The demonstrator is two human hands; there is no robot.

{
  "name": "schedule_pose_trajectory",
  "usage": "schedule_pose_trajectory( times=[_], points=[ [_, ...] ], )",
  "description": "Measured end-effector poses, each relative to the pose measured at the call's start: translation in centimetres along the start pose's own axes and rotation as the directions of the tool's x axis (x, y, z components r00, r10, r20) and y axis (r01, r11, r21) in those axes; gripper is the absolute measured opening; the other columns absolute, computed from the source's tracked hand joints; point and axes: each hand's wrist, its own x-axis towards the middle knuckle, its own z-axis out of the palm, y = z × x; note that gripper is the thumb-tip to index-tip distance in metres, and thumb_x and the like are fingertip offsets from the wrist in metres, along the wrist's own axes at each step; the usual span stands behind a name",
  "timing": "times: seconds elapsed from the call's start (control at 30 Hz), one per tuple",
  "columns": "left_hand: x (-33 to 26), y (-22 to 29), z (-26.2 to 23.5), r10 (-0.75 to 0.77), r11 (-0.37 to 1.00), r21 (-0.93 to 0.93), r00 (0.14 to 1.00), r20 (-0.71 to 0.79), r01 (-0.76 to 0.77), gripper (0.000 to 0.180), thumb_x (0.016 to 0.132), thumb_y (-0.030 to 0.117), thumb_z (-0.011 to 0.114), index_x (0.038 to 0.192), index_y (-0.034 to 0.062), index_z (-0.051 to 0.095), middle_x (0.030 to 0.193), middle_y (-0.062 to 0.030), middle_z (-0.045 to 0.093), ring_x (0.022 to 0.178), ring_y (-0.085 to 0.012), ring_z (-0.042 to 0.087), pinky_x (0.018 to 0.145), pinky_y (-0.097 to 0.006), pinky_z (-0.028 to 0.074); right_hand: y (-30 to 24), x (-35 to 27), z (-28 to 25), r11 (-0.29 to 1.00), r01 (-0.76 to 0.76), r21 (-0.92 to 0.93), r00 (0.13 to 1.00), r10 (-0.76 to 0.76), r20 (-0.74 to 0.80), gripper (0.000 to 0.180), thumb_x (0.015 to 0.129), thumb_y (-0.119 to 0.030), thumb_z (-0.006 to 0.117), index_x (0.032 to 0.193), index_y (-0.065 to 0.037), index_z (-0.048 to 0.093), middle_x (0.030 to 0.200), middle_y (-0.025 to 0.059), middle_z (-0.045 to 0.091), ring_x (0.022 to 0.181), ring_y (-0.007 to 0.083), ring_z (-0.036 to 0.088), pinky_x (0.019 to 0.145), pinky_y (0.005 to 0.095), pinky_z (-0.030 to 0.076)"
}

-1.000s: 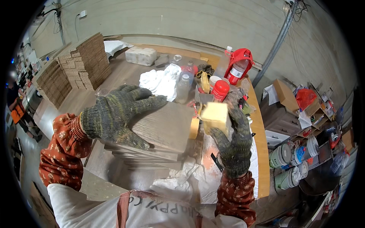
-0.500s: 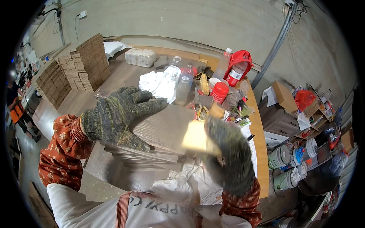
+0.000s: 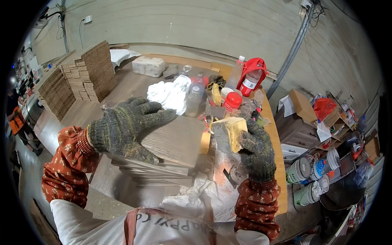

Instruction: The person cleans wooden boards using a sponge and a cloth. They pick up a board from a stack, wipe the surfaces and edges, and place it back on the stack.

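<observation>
My left hand (image 3: pixel 124 128), in a dark green-grey knit glove, lies with its fingers spread on the top panel of a stack of wood-grain boards (image 3: pixel 175 141). To the right of the stack, my right hand (image 3: pixel 258 151), gloved the same way, grips a yellow block-shaped sponge (image 3: pixel 236 131). The sponge's grey, dusty-looking face is turned towards the boards, and it is held apart from them. A small yellow piece (image 3: pixel 205 143) sits at the stack's right edge; its kind is unclear.
Behind the stack are a white cloth (image 3: pixel 169 93), a clear bottle (image 3: pixel 194 102), a red-lidded container (image 3: pixel 232 101) and a red-topped bottle (image 3: pixel 251 79). Tall board stacks (image 3: pixel 92 71) stand at the far left. A crumpled white sheet (image 3: pixel 192 196) lies near me; buckets (image 3: pixel 300 169) stand right.
My right hand has moved away to the right from the board stack with the sponge, turning its grey face into view. My left hand stays on the top board.
</observation>
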Motion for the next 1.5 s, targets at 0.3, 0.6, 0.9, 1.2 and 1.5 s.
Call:
schedule_pose_trajectory(
  times=[0.3,0.6,0.9,1.2,1.5],
  points=[
    [0.4,0.1,0.1,0.017,0.998,0.052,1.000,-0.017,-0.016,0.098,0.065,0.066,0.074,0.137,0.0050,0.048,0.124,-0.0238,0.055,0.106,-0.0372,0.056,0.093,-0.046,0.044,0.9,0.3,1.0,0.965,-0.100,0.242,0.995,0.099,0.019,0.054,0.080,-0.001,0.068,0.131,0.003,0.050,0.124,0.0122,0.058,0.112,0.0191,0.056,0.093,0.0320,0.047],
    [0.1,0.0,0.3,0.016,0.999,0.034,0.999,-0.048,-0.015,0.096,0.064,0.065,0.075,0.135,0.0044,0.050,0.123,-0.0216,0.056,0.101,-0.0354,0.057,0.087,-0.045,0.046,-1.6,-0.4,2.3,0.675,0.468,-0.571,0.883,-0.380,0.274,0.055,0.079,-0.017,0.075,0.127,0.001,0.053,0.117,0.0174,0.062,0.107,0.0301,0.062,0.093,0.0385,0.048],
    [0.1,-0.2,0.5,0.036,0.998,0.062,0.999,-0.040,-0.034,0.097,0.065,0.068,0.071,0.134,0.0038,0.050,0.123,-0.0214,0.055,0.100,-0.0348,0.056,0.088,-0.045,0.045,-4.4,-0.6,3.8,0.409,0.555,-0.725,0.809,-0.467,0.356,0.030,0.082,-0.008,0.064,0.111,-0.004,0.066,0.116,0.0195,0.061,0.102,0.0366,0.061,0.088,0.0467,0.048],
    [-0.1,-0.4,0.9,0.067,0.995,0.074,0.997,-0.042,-0.064,0.094,0.067,0.063,0.074,0.135,0.0036,0.049,0.128,-0.0205,0.053,0.108,-0.0371,0.055,0.092,-0.047,0.044,-2.8,-2.5,3.9,0.570,0.486,-0.662,0.850,-0.486,0.205,0.061,0.076,-0.014,0.075,0.131,-0.002,0.050,0.126,0.0188,0.058,0.111,0.0358,0.059,0.094,0.0424,0.048],
    [1.0,-3.4,0.5,0.388,0.919,-0.117,0.918,0.088,-0.377,0.092,0.068,0.059,0.076,0.143,0.0165,0.043,0.148,-0.0200,0.035,0.136,-0.0388,0.035,0.113,-0.049,0.025,-2.2,-3.1,3.7,0.622,0.439,-0.649,0.867,-0.483,0.123,0.054,0.078,-0.014,0.074,0.125,0.003,0.054,0.117,0.0217,0.061,0.110,0.0343,0.060,0.096,0.0415,0.046]
  ],
)
